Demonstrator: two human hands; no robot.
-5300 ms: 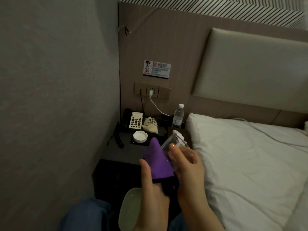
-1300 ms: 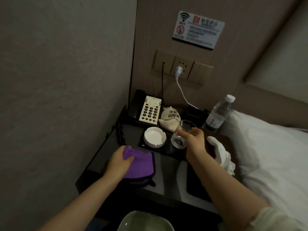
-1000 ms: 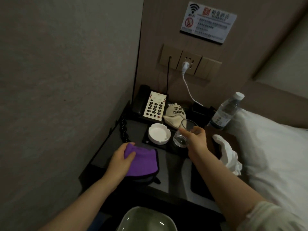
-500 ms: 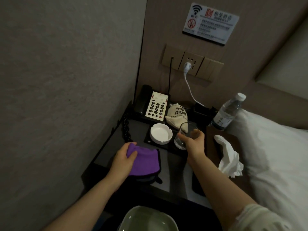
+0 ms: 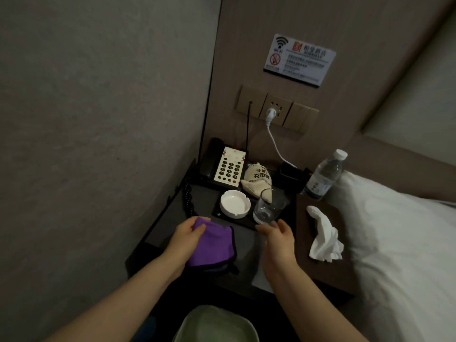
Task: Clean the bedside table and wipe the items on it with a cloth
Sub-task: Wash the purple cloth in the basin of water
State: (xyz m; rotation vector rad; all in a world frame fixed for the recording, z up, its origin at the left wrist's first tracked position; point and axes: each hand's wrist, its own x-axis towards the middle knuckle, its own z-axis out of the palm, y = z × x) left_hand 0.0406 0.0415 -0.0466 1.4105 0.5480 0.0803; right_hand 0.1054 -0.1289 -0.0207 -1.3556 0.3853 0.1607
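Observation:
A purple cloth (image 5: pixel 212 245) lies on the dark bedside table (image 5: pixel 160 225), and my left hand (image 5: pixel 183 239) grips its near edge. A clear glass (image 5: pixel 269 206) stands upright on a black tray (image 5: pixel 217 211), beside a white ashtray (image 5: pixel 235 203). My right hand (image 5: pixel 276 239) hovers just in front of the glass with relaxed fingers, holding nothing. Behind the tray sit a telephone (image 5: pixel 225 166) and a small cloth pouch (image 5: pixel 256 180).
A water bottle (image 5: pixel 324 175) stands at the table's back right, and a crumpled white tissue (image 5: pixel 323 240) lies on the brown ledge. A white cable (image 5: pixel 275 141) hangs from the wall socket. A wall closes the left side; a pillow (image 5: pixel 399 243) lies right. A pale green bowl (image 5: pixel 214 324) sits below.
My right hand set the glass down on the tray beside the ashtray, let it go and drew back. My left hand stayed on the purple cloth.

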